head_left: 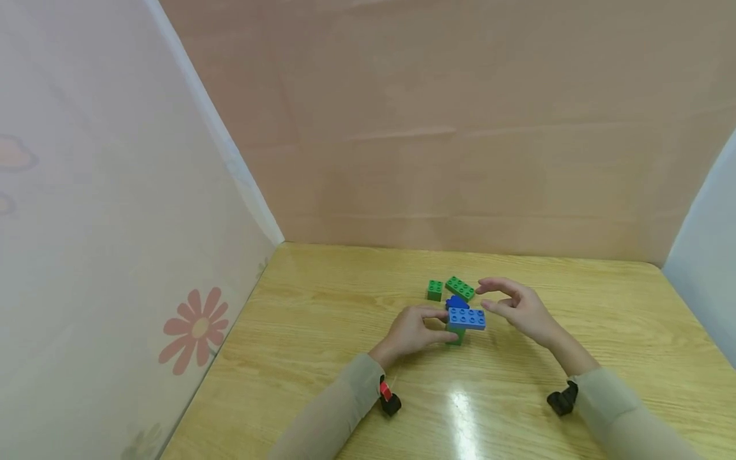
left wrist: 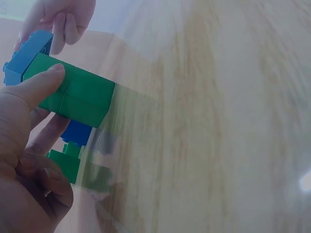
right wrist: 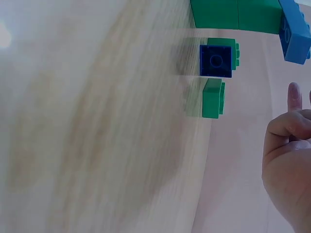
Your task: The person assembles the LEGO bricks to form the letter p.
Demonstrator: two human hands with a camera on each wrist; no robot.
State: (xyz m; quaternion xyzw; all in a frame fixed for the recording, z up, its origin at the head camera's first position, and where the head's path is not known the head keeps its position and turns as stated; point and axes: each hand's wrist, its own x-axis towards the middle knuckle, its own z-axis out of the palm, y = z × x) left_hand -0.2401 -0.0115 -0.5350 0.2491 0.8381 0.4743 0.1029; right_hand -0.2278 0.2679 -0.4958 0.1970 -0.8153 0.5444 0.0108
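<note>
Near the middle of the table, my left hand (head_left: 411, 331) pinches a stack of two green bricks (left wrist: 80, 92) between thumb and fingers. A light blue eight-stud brick (head_left: 467, 318) sits on top of that stack and juts out to the right. My right hand (head_left: 526, 310) is raised just right of the light blue brick, apart from it, with relaxed fingers and nothing held. Behind the stack, a dark blue brick (right wrist: 215, 61) lies on its side, its hollow underside facing the right wrist camera.
A small green brick (head_left: 434, 291) and a longer green brick (head_left: 460, 287) lie on the wooden table (head_left: 322, 300) behind the dark blue one. A cloth backdrop (head_left: 460, 185) rises at the table's far edge, and a flower-printed sheet (head_left: 115, 255) lines the left side.
</note>
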